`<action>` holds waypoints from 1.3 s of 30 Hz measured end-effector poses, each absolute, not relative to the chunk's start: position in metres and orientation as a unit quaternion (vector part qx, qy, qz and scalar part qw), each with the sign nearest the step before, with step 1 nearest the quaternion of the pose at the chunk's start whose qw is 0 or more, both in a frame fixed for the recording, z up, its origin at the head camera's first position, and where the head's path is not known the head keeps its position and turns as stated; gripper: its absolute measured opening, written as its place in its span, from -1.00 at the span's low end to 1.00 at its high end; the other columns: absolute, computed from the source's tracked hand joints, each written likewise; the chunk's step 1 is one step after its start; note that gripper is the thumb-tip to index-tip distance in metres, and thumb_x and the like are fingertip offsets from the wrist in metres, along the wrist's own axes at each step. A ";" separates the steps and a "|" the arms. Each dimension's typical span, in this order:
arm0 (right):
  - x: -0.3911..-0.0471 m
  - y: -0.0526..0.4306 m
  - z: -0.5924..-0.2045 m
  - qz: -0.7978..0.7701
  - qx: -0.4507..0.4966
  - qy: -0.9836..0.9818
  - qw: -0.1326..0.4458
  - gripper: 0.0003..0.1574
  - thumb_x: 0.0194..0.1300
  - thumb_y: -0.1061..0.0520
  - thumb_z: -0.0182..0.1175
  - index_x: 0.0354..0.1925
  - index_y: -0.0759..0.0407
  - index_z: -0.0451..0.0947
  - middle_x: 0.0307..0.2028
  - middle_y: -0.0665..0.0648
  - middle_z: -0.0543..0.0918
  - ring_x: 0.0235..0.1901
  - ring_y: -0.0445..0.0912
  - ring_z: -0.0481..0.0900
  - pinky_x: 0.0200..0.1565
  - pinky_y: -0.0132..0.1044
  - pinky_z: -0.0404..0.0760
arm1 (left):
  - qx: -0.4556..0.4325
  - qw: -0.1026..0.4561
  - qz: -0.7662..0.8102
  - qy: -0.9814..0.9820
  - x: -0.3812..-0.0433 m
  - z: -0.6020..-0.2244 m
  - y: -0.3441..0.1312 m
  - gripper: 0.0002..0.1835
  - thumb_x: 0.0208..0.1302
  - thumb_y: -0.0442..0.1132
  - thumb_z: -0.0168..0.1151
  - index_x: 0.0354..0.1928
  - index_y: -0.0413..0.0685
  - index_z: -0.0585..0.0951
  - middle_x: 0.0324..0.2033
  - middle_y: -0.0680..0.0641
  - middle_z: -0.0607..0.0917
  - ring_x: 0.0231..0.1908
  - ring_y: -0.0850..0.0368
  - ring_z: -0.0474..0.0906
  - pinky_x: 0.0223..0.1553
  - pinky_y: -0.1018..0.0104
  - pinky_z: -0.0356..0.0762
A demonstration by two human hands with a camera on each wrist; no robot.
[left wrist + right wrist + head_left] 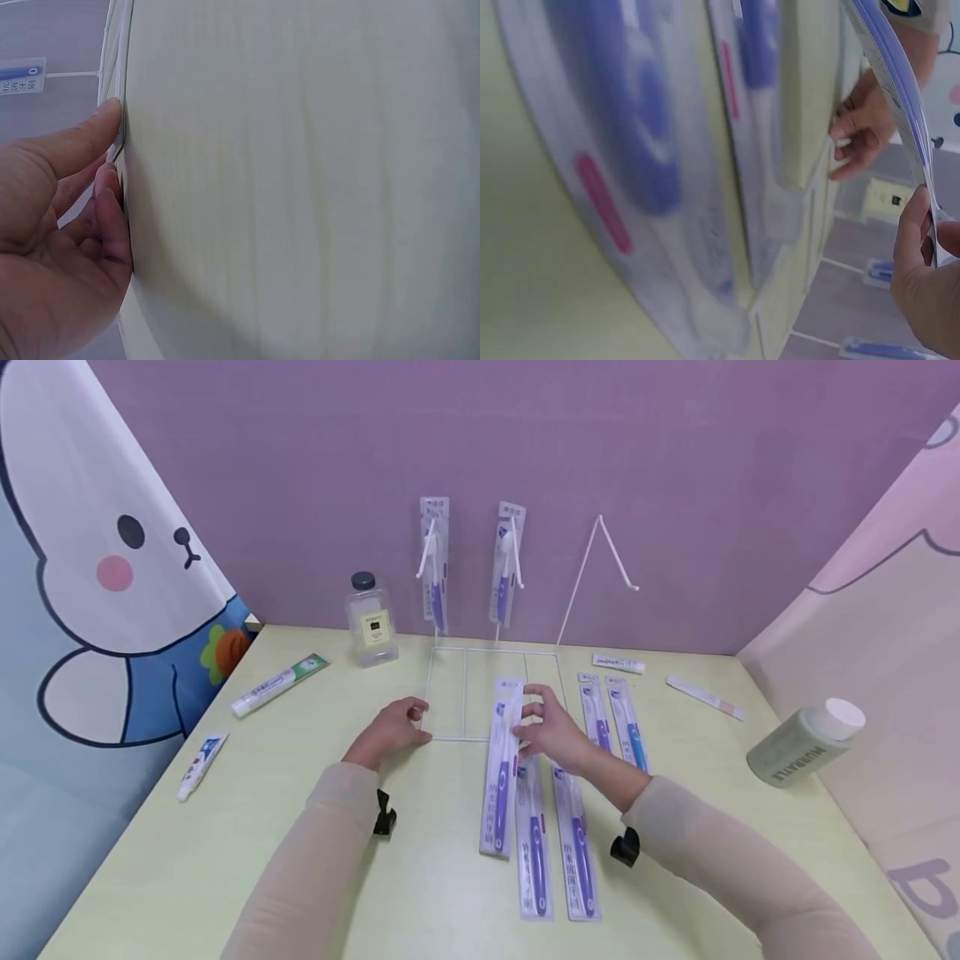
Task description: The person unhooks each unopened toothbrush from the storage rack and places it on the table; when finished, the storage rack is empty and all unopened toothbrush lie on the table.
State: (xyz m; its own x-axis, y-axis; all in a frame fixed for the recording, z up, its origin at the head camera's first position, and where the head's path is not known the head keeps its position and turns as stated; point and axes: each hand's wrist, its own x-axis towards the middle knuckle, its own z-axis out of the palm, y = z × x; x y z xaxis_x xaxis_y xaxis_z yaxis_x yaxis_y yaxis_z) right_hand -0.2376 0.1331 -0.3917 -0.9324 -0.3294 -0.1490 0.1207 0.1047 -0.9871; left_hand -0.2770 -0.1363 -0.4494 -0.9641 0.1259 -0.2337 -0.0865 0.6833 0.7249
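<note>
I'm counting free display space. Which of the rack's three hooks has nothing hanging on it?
The rightmost hook on the white wire rack: it is bare, while the left hook and middle hook each carry a packaged toothbrush.

A clear bottle with a dark cap and pale label stood at the rear left of the pale bench. Nearer the left edge lay a white-and-green tube and a smaller white-and-blue tube. On the right were a small white tube, a slim white-and-beige packet and a grey-green bottle with a white cap. A plain purple backdrop rose behind; a cartoon-printed cloth hung at left.
</note>
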 end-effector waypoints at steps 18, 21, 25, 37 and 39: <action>-0.209 0.124 -0.426 -0.560 -0.066 0.787 0.251 -0.17 0.03 0.41 0.23 0.21 0.33 0.05 -0.34 0.25 0.50 -0.51 0.06 0.57 -0.36 -0.15 0.59 | 0.013 0.133 0.398 0.907 -0.278 -0.447 -0.135 -0.43 0.02 -0.33 0.33 0.12 -0.13 0.39 -0.11 -0.09 0.44 -0.10 0.00 0.35 0.02 0.13 0.27; -0.209 0.124 -0.428 -0.518 -0.076 0.816 0.246 -0.17 0.03 0.37 0.26 0.21 0.35 0.09 -0.40 0.19 0.54 -0.53 0.01 0.58 -0.39 -0.21 0.59 | 0.013 0.133 0.399 0.907 -0.278 -0.448 -0.135 -0.43 0.02 -0.33 0.33 0.12 -0.13 0.39 -0.11 -0.09 0.44 -0.10 0.00 0.35 0.03 0.13 0.27; -0.208 0.122 -0.426 -0.458 -0.091 0.850 0.244 -0.15 0.02 0.33 0.28 0.22 0.38 0.11 -0.47 0.13 0.58 -0.57 -0.01 0.58 -0.41 -0.26 0.58 | 0.014 0.132 0.399 0.907 -0.278 -0.448 -0.135 -0.43 0.02 -0.32 0.33 0.12 -0.12 0.39 -0.11 -0.09 0.44 -0.10 0.00 0.35 0.02 0.13 0.27; -0.222 0.125 -0.395 -0.412 -0.067 0.867 0.274 -0.25 0.08 0.37 0.20 0.23 0.35 0.16 -0.42 0.24 0.56 -0.55 0.05 0.60 -0.52 -0.20 0.60 | 0.015 0.132 0.401 0.907 -0.277 -0.447 -0.134 -0.42 0.00 -0.32 0.35 0.12 -0.13 0.40 -0.12 -0.09 0.45 -0.15 0.00 0.37 -0.01 0.14 0.29; -0.230 0.127 -0.386 -0.408 -0.068 0.872 0.263 -0.28 0.09 0.36 0.19 0.22 0.33 0.20 -0.37 0.25 0.55 -0.51 0.05 0.60 -0.49 -0.18 0.60 | 0.015 0.132 0.401 0.906 -0.278 -0.447 -0.134 -0.42 0.00 -0.33 0.35 0.12 -0.14 0.39 -0.12 -0.09 0.45 -0.15 0.00 0.36 -0.01 0.13 0.29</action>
State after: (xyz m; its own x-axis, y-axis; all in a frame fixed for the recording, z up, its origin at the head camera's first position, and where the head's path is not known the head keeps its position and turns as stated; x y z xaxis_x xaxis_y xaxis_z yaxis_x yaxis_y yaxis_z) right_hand -0.2296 0.1265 -0.3858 -0.8527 -0.3337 -0.4020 0.0952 0.6573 -0.7476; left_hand -0.2780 -0.1342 -0.4474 -0.9646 0.1338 -0.2272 -0.0781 0.6780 0.7309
